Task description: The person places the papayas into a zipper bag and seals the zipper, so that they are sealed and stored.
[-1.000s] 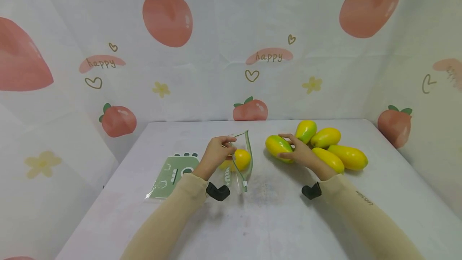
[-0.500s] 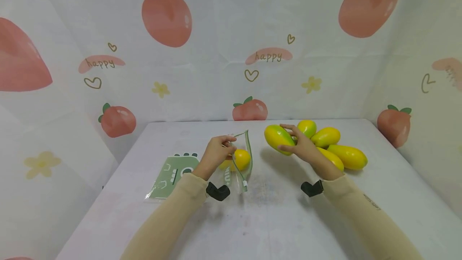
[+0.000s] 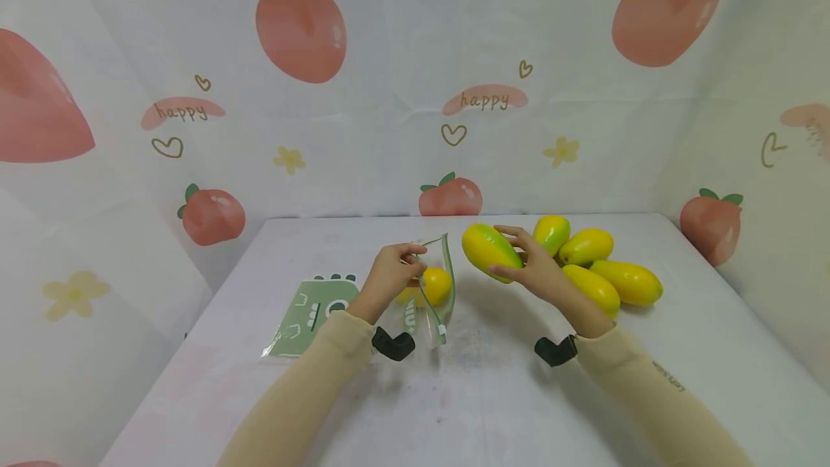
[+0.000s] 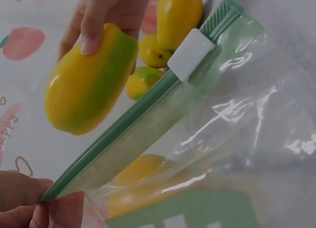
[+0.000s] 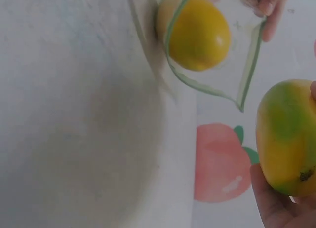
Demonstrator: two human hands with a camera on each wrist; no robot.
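Note:
My right hand (image 3: 537, 265) grips a yellow-green papaya (image 3: 491, 252) and holds it above the table, right of the bag. In the right wrist view, fingers and thumb lie around the papaya (image 5: 286, 139). My left hand (image 3: 387, 276) pinches the rim of a clear slider zip bag (image 3: 450, 272) with a green edge. The bag's mouth stands open toward the right, with a yellow fruit (image 3: 436, 285) inside. In the left wrist view, the white slider (image 4: 191, 54) sits near one end of the green zip strip (image 4: 113, 132).
Several more papayas (image 3: 627, 282) lie in a group at the right. Another flat green bag (image 3: 292, 319) with a cartoon face lies at the left, partly behind my left forearm. A fruit-print cloth (image 3: 376, 150) hangs behind the white table (image 3: 480, 402).
My right hand has lifted the papaya off the table and carried it a little left toward the bag. The left hand and bag have stayed in place.

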